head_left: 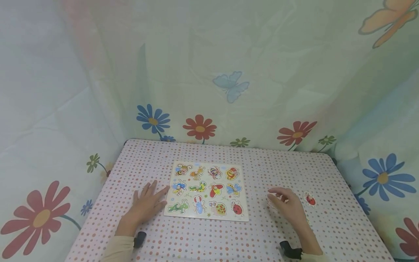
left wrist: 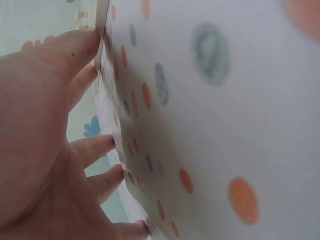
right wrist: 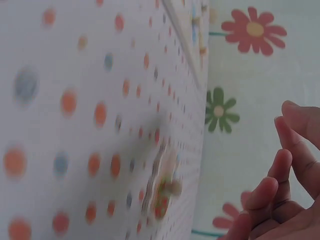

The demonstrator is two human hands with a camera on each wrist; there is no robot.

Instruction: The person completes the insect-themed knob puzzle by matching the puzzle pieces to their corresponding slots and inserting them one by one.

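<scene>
A wooden peg puzzle board (head_left: 206,196) with several rows of cartoon insects lies flat on the table. At its left edge, my left hand (head_left: 148,203) spreads its fingers, fingertips on the cloth and the thumb at the board's side. In the left wrist view that thumb reaches the board's edge (left wrist: 101,20). Right of the board, my right hand (head_left: 288,205) hovers above the cloth, fingers loosely bent and holding nothing. A puzzle piece (head_left: 271,202) lies below it, partly hidden. The right wrist view shows a piece with a round peg (right wrist: 159,195) on the cloth.
Beside the right hand lies a red ladybug piece (head_left: 310,199); another piece is mostly covered by the right wrist. A dotted cloth (head_left: 203,240) covers the table. A curtain (head_left: 183,83) printed with flowers and butterflies hangs around it.
</scene>
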